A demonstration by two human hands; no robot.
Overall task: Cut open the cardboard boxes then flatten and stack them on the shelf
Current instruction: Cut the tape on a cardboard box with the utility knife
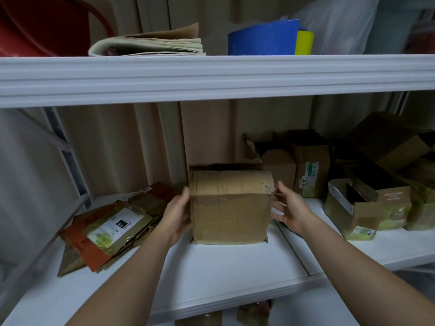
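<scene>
My left hand (177, 214) touches the taped cardboard box (229, 208) on the white shelf (223, 267); my right hand (290, 209) hovers beside it, fingers spread.

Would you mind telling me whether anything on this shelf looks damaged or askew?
Yes: the box between the hands has a crumpled, torn top right corner. The flattened cardboard at left lies fanned out crookedly, overhanging the shelf edge.
</scene>
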